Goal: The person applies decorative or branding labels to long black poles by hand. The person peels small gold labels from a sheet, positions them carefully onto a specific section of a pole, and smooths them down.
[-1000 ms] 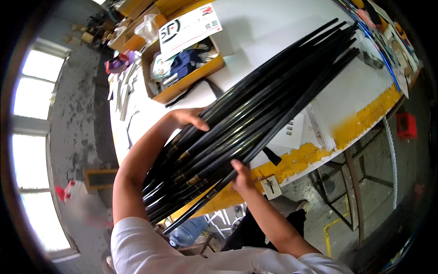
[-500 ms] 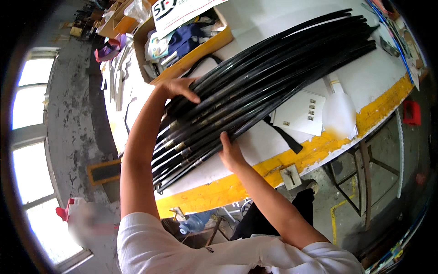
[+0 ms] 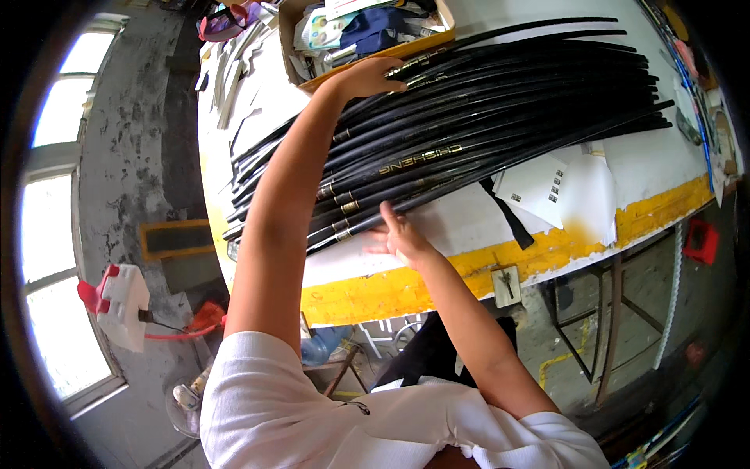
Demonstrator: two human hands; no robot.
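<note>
Our left grip [image 3: 369, 76] touches the black rods [image 3: 500, 105] at their far side, how closed we cannot tell; our right grip [image 3: 405, 241] is spread at their near edge.

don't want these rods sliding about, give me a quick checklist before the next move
1. Left hand at the far-side rods: ok.
2. Right hand closed around a rod: not ok, fingers spread.
3. Rods' right-hand ends even: not ok, staggered.
4. Strap across the rods' tops: not ok, lies on the table at their near side.
5. Rods clear of box: cannot tell.
</note>
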